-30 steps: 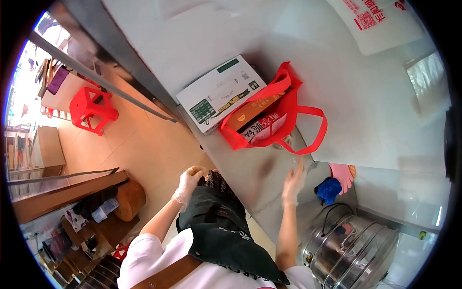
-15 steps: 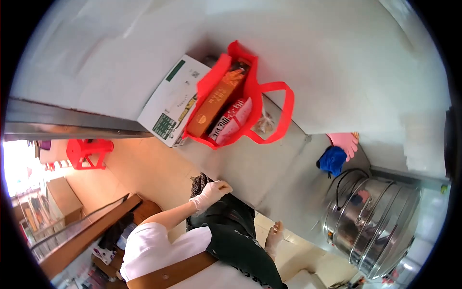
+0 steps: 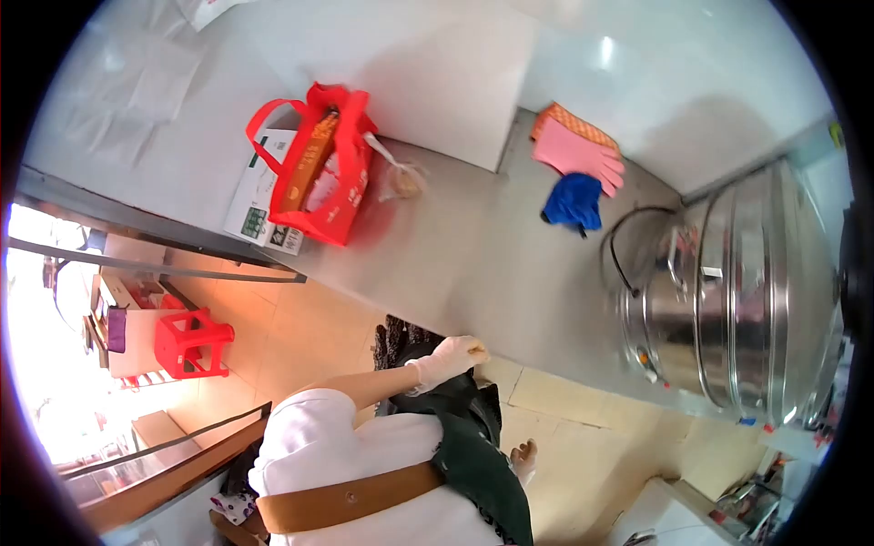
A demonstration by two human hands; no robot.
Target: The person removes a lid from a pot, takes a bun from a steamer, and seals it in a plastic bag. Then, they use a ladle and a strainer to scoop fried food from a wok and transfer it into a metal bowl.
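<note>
My left hand (image 3: 450, 360), in a thin whitish glove, is at the near edge of the metal counter (image 3: 437, 264), in front of my dark apron. Its fingers are curled together and I see nothing in them. Lower down, beside my apron, hangs my right hand (image 3: 523, 460), also gloved, with its fingers loosely bent and apart. It touches nothing that I can see. On the counter a red tote bag (image 3: 344, 202) stands upright with boxes and packets inside. A white carton (image 3: 264, 196) is behind and beside it.
A clear plastic bag (image 3: 401, 182) lies beside the tote. Farther right are pink gloves (image 3: 574, 150), a blue cloth item (image 3: 574, 202) and a large steel steamer pot (image 3: 719, 291) with a black cord. On the floor at left stands a red stool (image 3: 193, 344).
My view has swung right, so the tote bag appears farther left and the gloves and pot show more fully. My left hand remains curled near the counter edge; my right stays low.
</note>
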